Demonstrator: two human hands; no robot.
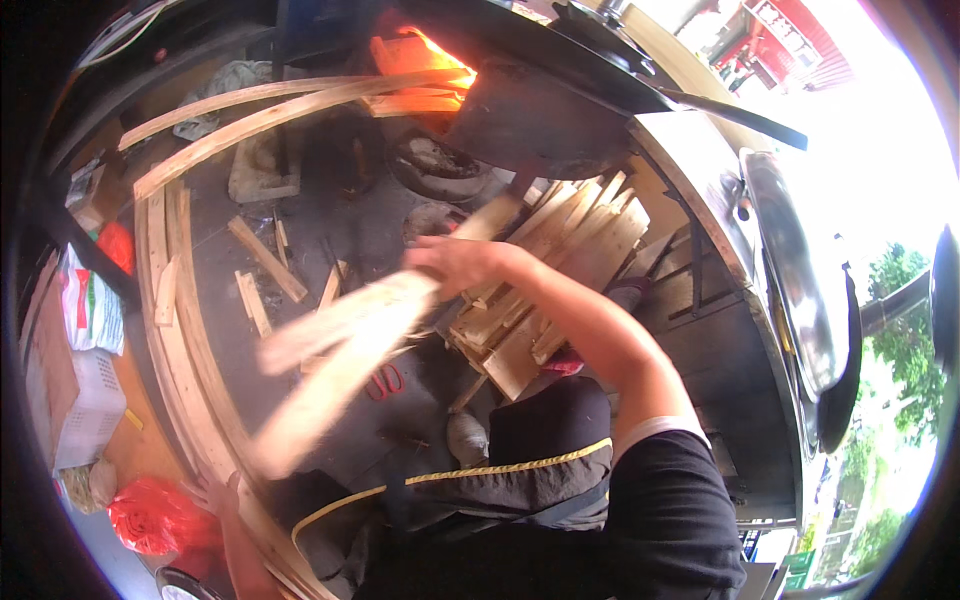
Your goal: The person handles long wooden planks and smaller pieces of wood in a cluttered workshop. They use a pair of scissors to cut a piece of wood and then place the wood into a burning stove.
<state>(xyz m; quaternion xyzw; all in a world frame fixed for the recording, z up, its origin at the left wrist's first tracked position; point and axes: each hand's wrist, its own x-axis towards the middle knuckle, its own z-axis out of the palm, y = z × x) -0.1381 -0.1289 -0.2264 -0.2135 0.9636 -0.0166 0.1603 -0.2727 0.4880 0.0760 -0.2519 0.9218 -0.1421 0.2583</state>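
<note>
My right hand (457, 264) grips light-coloured wooden slats (360, 352), blurred by motion; their near ends fan apart, and one end projects beyond my knuckles. Beneath that forearm lies a pile of split firewood (562, 240). Fingers spread, my left hand (217, 496) is at the edge of some long planks (206, 382) on the left; whether it rests on them I cannot tell. Farther off, two long wooden strips (262, 124) reach into a glowing fire (431, 64) in the mouth of a dark stove (532, 120).
Short wood pieces (268, 259) and a red-handled pair of scissors (386, 382) lie on the dark floor. A round pan (439, 161) sits below the fire. Red plastic bags (154, 514) and a white basket (94, 409) are at left. A large metal lid (787, 270) stands at right.
</note>
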